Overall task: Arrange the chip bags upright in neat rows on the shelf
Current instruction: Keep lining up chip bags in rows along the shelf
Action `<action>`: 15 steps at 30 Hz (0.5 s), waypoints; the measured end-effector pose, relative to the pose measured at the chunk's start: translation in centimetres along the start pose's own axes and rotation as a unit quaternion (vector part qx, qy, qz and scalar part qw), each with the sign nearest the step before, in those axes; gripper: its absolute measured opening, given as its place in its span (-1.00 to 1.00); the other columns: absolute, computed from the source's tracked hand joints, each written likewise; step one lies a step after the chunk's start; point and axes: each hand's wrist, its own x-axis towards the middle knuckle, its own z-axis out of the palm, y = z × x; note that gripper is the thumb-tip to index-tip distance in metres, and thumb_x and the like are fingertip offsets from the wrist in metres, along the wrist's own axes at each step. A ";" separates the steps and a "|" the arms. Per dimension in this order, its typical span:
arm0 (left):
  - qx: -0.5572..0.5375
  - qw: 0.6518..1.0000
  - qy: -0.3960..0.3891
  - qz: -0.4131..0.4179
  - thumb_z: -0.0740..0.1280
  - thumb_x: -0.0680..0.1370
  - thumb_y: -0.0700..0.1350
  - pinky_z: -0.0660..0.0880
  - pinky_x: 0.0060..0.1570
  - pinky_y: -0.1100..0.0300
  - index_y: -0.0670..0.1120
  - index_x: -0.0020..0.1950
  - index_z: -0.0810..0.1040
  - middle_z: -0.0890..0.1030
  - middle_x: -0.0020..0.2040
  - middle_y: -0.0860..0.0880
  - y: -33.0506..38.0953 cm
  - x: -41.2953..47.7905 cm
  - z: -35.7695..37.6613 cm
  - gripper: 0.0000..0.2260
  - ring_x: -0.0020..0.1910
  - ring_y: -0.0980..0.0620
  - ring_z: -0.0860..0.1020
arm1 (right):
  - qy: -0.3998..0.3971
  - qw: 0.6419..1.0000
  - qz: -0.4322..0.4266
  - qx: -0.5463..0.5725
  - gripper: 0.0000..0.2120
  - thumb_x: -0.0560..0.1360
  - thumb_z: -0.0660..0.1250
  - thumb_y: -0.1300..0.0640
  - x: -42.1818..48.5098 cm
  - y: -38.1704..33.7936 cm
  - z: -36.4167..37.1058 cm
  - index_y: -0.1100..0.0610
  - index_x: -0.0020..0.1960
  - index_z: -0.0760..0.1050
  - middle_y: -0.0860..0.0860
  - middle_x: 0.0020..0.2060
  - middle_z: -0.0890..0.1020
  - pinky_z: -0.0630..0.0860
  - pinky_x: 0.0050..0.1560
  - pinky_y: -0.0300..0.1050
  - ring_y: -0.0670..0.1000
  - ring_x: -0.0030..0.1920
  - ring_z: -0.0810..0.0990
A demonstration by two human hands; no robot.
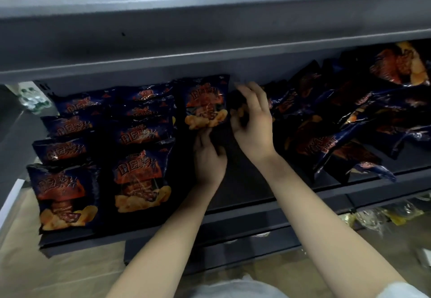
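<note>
The lower edge of a bag (pixel 206 104) was pinched by the left hand (pixel 208 158), fingers curled up under it. The bag was held upright at the back of the shelf (pixel 235 181), its printed face forward. Dark foil (pixel 236 109) just right of that bag was grasped by the right hand (pixel 253 120), thumb and fingers curled round it. Through the blur it could not be told whether this foil was the same bag's side or another pack.

Just left of the held bag, two rows were seen on the same shelf: a near row (pixel 142 181) and a far-left row (pixel 65 197), each with bags stood upright one behind another. To the right, well apart from the rows, a pile (pixel 349 123) of like bags lay tilted and overlapping, some flat. A grey upper shelf (pixel 210 29) ran above. Clear packets (pixel 384 213) were seen on the level below, and green-capped bottles (pixel 32 99) at far left.
</note>
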 end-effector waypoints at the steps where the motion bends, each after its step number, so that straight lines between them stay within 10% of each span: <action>1: -0.004 1.000 0.006 -0.002 0.29 0.49 -0.27 0.32 0.27 0.11 -0.17 0.38 0.34 0.40 0.34 -0.19 0.1 0.0 0.0 -0.55 0.32 -0.14 0.38 | 0.000 1.000 -0.010 -0.019 -0.52 0.43 0.30 0.43 0.3 -0.3 -1.2 0.24 0.33 0.40 0.23 0.32 0.36 0.22 0.32 -0.46 -0.09 0.33 0.26; 9: -0.036 0.992 -0.059 0.105 0.44 0.40 -0.03 0.30 0.30 0.12 -0.11 0.42 0.27 0.38 0.36 -0.16 3.3 0.8 2.0 -0.35 0.36 -0.11 0.34 | -0.028 0.971 0.006 -0.237 -0.57 0.43 0.32 0.34 0.5 0.5 -11.4 0.19 0.29 0.47 0.24 0.37 0.33 0.31 0.37 0.11 0.29 0.36 0.29; 15: -0.016 0.979 -0.075 0.190 0.49 0.36 -0.12 0.28 0.37 -0.01 -0.14 0.47 0.19 0.31 0.44 -0.16 6.0 3.3 4.2 -0.24 0.42 -0.09 0.27 | -0.098 0.929 0.125 -0.335 -0.60 0.49 0.30 0.19 -1.7 3.1 -16.3 0.11 0.33 0.44 0.13 0.37 0.35 0.25 0.37 0.11 0.23 0.33 0.31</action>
